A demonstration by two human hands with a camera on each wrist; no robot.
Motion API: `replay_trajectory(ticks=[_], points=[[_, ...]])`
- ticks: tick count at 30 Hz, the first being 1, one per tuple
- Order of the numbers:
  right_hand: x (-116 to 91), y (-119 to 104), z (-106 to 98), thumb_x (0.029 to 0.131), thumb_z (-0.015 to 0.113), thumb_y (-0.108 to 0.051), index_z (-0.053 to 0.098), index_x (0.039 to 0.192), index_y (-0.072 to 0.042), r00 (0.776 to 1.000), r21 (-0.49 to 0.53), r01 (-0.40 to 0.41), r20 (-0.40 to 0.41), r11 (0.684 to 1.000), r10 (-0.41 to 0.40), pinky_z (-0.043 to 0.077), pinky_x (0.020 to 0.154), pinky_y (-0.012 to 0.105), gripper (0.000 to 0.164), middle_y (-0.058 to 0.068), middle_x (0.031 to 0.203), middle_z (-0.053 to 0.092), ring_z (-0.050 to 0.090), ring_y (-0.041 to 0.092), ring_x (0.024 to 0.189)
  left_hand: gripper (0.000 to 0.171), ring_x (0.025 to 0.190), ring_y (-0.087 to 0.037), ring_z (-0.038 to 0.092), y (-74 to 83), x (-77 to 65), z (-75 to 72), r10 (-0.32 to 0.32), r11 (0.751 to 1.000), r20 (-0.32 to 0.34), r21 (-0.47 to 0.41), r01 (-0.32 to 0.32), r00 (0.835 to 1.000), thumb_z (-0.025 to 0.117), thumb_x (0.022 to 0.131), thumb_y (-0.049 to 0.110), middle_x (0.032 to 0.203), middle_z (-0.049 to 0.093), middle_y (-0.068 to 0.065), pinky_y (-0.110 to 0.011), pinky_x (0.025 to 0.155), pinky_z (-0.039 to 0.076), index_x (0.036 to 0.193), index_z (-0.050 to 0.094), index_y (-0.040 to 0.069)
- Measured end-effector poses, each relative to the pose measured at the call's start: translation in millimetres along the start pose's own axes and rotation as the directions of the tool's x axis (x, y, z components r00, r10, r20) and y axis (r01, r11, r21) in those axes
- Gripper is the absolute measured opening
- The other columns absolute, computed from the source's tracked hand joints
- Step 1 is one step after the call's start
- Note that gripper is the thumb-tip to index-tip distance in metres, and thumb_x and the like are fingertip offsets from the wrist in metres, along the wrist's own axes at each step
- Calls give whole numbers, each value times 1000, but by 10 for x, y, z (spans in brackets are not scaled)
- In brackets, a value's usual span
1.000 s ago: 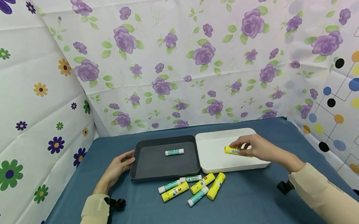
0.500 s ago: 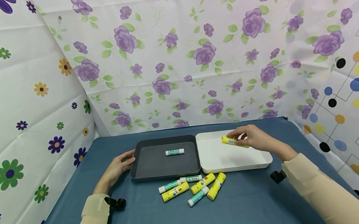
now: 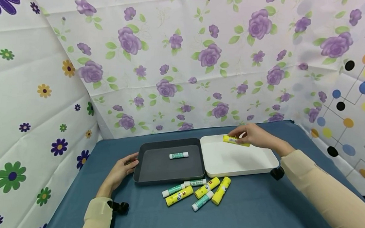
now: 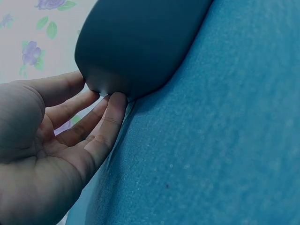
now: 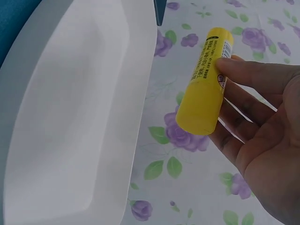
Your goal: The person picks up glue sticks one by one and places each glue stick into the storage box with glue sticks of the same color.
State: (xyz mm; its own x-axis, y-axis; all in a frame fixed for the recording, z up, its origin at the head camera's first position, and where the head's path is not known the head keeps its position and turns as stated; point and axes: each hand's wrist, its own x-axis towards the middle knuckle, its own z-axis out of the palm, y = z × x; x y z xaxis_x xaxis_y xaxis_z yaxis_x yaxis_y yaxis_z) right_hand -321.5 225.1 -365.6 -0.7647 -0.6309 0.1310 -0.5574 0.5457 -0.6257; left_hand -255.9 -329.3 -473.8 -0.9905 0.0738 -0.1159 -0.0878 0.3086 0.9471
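A yellow glue stick [image 5: 206, 79] is pinched between the thumb and fingers of my right hand [image 3: 255, 136], held over the back part of the white tray [image 3: 238, 172]. My left hand [image 3: 120, 169] lies at the left end of the dark grey tray [image 3: 155, 172], its extended fingertips touching the tray's outer wall. The left wrist view shows the thumb and fingertips [image 4: 117, 99] at that rounded end. Inside the grey tray lies one green-and-white glue stick [image 3: 179, 155].
In front of the trays, yellow glue sticks [image 3: 179, 196] and smaller green-and-white glue sticks [image 3: 202, 201] lie loosely grouped on the blue cloth [image 3: 245, 212]. The two trays stand side by side. A flowered curtain [image 3: 178, 59] rises behind the table.
My right hand has moved left and toward the back of the white tray, carrying the yellow glue stick. My left hand keeps its place at the grey tray.
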Motion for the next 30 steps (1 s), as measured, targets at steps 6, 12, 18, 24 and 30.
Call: replay_trajectory(ticks=[6,12,18,24,30], points=[[100,125,11,99,70,-2,72,131,-3,999,26,-16,31,1000,15,60,93,45,33,13,124,73,67,28,108,56,138,-35,49,-13,-7,-5,3,1000,0,1,-3,1000,56,110,23,151,46,-21,-47,113,47,162,39,9],[221,277,71,97,72,-1,74,129,-4,998,8,-19,67,1000,18,60,92,45,32,12,124,73,67,26,107,57,138,-35,49,-23,-16,-9,2,1000,5,-4,-2,1000,58,110,25,152,45,-21,-47,113,48,162,39,9],[335,388,121,94,73,3,76,125,-3,995,-44,-6,104,999,11,61,90,47,32,12,120,74,69,26,103,57,139,-35,48,-16,-19,-1,-6,1000,3,-5,6,1000,58,110,24,151,46,-21,-48,113,47,162,39,10],[442,481,178,93,72,5,75,125,0,988,-44,-22,152,999,29,60,91,47,33,14,120,74,69,29,105,55,138,-34,49,-13,4,-9,-7,1000,-6,-16,7,1000,58,110,24,150,47,-20,-49,114,47,161,41,11],[533,570,262,91,74,8,76,123,1,985,-78,-30,169,996,43,60,89,44,33,17,119,74,69,29,103,55,139,-35,49,-28,9,-15,-3,1000,-5,-16,3,1000,58,110,23,151,47,-20,-49,114,46,161,41,10]])
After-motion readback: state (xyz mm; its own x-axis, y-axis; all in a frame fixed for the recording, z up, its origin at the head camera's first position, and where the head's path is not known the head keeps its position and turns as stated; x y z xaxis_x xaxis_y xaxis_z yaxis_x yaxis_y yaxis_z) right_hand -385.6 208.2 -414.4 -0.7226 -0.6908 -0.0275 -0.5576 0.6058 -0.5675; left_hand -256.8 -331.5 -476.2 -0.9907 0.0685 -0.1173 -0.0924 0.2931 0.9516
